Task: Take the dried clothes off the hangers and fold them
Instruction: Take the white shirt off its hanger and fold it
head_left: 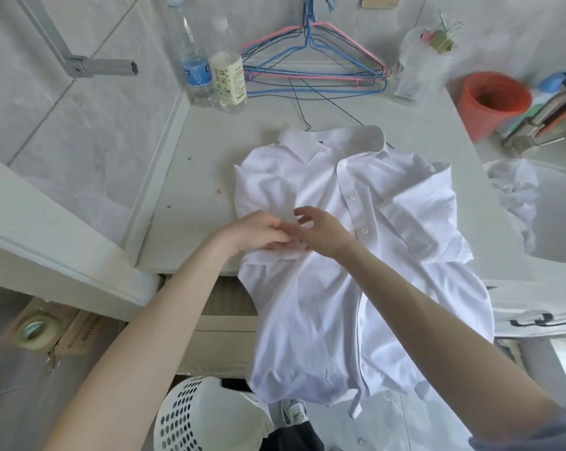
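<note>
A white button-up shirt (356, 222) lies face up on a pale tabletop (210, 177), collar away from the person, its lower half hanging over the near edge. Both hands meet over the shirt's left side, where a sleeve is doubled inward. The left hand (262, 231) pinches a fold of cloth in curled fingers. The right hand (322, 237) touches it, fingers loosely bent above the fabric (whether it grips any cloth cannot be told).

To fold well, the sleeve probably needs laying flat and parallel to the button line, with wrinkles smoothed outward before the hanging tail is brought up.

Pink and blue wire hangers (310, 66) hang on the wall behind.

Containers: an orange bucket (476, 118) at the far right looks empty as far as its inside shows. A round basin (561, 242) holds a crumpled white cloth (516, 190). A white perforated laundry basket (177, 418) stands below the tabletop, contents unclear. Two plastic bottles (210, 76) stand at the back.
</note>
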